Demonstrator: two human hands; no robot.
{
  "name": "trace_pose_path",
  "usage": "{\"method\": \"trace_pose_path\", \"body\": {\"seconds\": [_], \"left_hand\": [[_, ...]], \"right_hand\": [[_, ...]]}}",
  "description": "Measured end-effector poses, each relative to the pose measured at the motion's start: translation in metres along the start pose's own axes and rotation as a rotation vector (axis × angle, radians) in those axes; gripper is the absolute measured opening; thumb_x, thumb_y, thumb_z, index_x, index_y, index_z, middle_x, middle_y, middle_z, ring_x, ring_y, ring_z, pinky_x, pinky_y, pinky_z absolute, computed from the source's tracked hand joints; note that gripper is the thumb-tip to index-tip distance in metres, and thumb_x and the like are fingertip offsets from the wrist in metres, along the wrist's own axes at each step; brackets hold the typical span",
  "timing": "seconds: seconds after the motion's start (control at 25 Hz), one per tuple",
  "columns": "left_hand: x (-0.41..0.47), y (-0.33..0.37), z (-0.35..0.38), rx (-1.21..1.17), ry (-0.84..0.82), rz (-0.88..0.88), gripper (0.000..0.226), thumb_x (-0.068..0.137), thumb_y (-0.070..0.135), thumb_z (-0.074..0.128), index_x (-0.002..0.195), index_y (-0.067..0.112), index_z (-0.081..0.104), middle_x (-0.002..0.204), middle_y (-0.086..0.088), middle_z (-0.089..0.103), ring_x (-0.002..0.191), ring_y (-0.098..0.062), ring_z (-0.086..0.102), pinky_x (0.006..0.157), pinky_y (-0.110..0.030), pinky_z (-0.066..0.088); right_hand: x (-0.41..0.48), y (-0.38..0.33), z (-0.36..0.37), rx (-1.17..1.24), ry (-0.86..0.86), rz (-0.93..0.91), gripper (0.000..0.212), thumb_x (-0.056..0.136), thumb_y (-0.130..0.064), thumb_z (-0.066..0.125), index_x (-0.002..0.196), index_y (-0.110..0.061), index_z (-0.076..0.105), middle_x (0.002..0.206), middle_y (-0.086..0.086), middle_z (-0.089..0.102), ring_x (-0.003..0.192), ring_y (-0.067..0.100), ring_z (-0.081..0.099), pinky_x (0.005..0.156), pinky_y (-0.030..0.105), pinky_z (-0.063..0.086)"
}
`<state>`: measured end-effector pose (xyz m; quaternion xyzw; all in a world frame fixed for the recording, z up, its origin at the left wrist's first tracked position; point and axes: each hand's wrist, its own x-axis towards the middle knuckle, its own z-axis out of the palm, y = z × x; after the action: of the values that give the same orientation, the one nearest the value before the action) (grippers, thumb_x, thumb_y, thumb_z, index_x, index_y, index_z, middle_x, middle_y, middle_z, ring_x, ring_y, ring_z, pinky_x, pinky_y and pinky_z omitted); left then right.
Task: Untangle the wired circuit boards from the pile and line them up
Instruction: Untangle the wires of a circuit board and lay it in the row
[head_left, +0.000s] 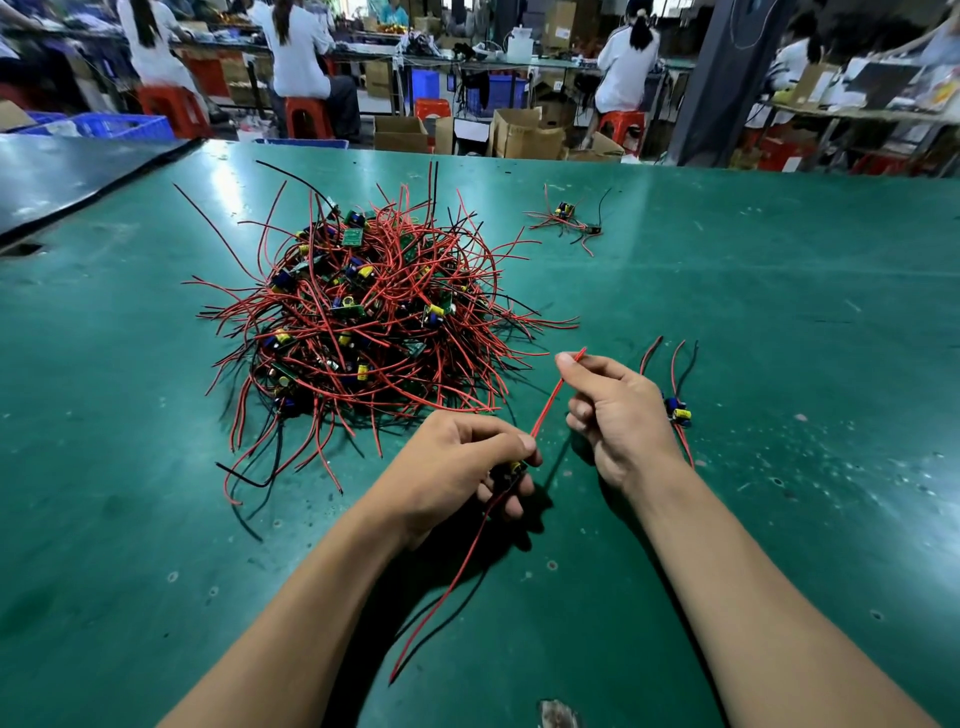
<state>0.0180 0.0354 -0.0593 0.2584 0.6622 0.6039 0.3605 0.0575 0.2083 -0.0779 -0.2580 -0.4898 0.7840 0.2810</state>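
left hand – fingers curled round a small board, mostly hidden in the grip; a yellow part shows at the fingertips. right hand – thumb and forefinger pinch a red wire near its free tip, the other fingers loosely curled. the red wire runs straight from the board up to the right hand. a second red lead and a black lead trail from the left hand toward the near edge of the desk. the hands are near each other but apart, just in front of the pile.

pile – tangled red and black wires with many small boards, on the desk left of centre, beyond the left hand.

second board lies on the desk just right of the right hand, partly hidden by it, its wires pointing away from the person.

cluster of a few wired boards, far right, well apart from the pile.
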Motion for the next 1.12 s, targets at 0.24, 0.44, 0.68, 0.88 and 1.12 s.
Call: {"method": "trace_pose_path", "body": {"seconds": [0.24,0.44,0.68,0.88,1.12], "left_hand": [[0.000,0.001,0.000,-0.010,-0.018,-0.001,0.022,0.093,0.014,0.061,0.073,0.013,0.071,0.062,-0.009,0.066,0.045,-0.017,0.060,0.046,-0.021,0.040],[0.000,0.001,-0.001,-0.016,-0.026,-0.006,0.019,0.092,0.013,0.062,0.077,0.010,0.072,0.062,-0.010,0.066,0.047,-0.018,0.060,0.048,-0.024,0.039],[0.000,0.000,-0.001,0.006,-0.017,-0.013,0.017,0.092,0.013,0.062,0.079,0.007,0.072,0.061,-0.010,0.066,0.048,-0.020,0.060,0.050,-0.025,0.041],[0.000,-0.001,-0.002,0.005,-0.005,-0.018,0.017,0.092,0.013,0.063,0.081,0.005,0.072,0.063,-0.011,0.066,0.049,-0.021,0.061,0.052,-0.025,0.043],[0.002,-0.004,-0.003,0.008,-0.004,0.001,0.017,0.093,0.013,0.061,0.080,0.007,0.071,0.063,-0.010,0.067,0.050,-0.019,0.063,0.048,-0.021,0.044]], "right_hand": [[0.000,-0.004,0.000,0.086,-0.019,0.015,0.016,0.094,-0.015,0.067,0.083,-0.009,0.058,0.065,-0.005,0.060,0.036,0.004,0.032,0.036,0.017,0.027],[-0.003,-0.019,0.001,0.367,-0.076,0.296,0.031,0.099,-0.023,0.058,0.070,-0.010,0.056,0.053,-0.005,0.034,0.031,0.004,0.026,0.032,0.016,0.023],[-0.008,-0.026,-0.001,0.480,-0.166,0.418,0.027,0.088,-0.018,0.061,0.063,-0.010,0.055,0.056,-0.006,0.027,0.030,0.004,0.024,0.030,0.016,0.020],[-0.004,-0.025,-0.004,0.376,-0.101,0.322,0.033,0.097,-0.024,0.061,0.069,-0.007,0.059,0.056,-0.004,0.036,0.032,0.003,0.028,0.032,0.015,0.024],[-0.004,-0.019,-0.003,0.221,-0.096,0.249,0.031,0.089,-0.038,0.067,0.080,-0.009,0.063,0.057,-0.007,0.041,0.035,0.002,0.030,0.033,0.015,0.025]]}}
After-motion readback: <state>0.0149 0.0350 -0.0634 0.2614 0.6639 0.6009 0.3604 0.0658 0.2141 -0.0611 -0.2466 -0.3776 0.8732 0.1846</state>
